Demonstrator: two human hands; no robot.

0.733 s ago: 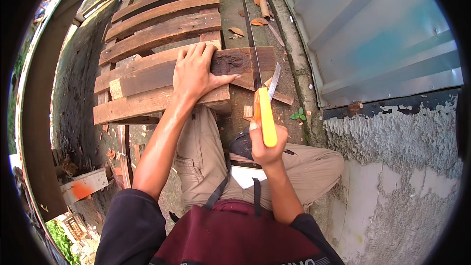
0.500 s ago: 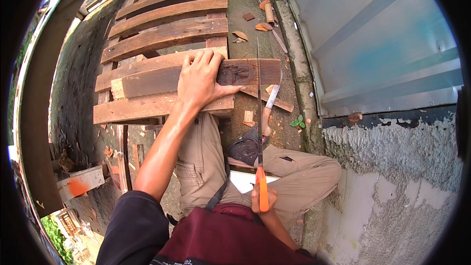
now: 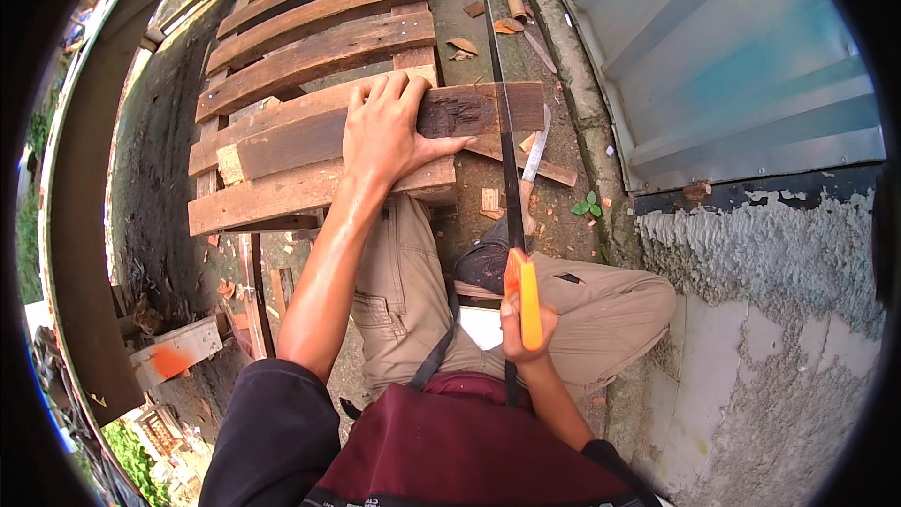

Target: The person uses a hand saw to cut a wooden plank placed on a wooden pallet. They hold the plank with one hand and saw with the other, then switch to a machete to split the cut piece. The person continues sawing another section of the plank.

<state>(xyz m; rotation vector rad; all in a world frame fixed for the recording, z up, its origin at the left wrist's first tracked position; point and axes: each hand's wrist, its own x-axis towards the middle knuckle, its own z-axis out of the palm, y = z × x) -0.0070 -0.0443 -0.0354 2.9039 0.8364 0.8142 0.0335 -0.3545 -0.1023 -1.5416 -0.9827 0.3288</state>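
A dark wooden board (image 3: 298, 141) lies across the near slats of a wooden pallet-like bench (image 3: 282, 195), its right end jutting past the edge. My left hand (image 3: 387, 131) presses down on the board, fingers over its far edge and thumb stretched along the near side. My right hand (image 3: 527, 324) is closed around the orange handle of a hand saw (image 3: 508, 145). The long blade crosses the overhanging end of the board and points away from me. Whether the teeth have cut into the wood cannot be made out.
Beneath the board's end a knife (image 3: 535, 161) and a thin wood strip (image 3: 535, 165) lie on the ground. Wood chips, dry leaves (image 3: 462, 45) and a small green plant (image 3: 587, 205) are scattered about. A metal sheet wall (image 3: 732, 66) stands on the right. My legs are folded below.
My right hand and the saw have moved forward, away from me, so the blade reaches farther past the board. My left hand keeps its place on the board.
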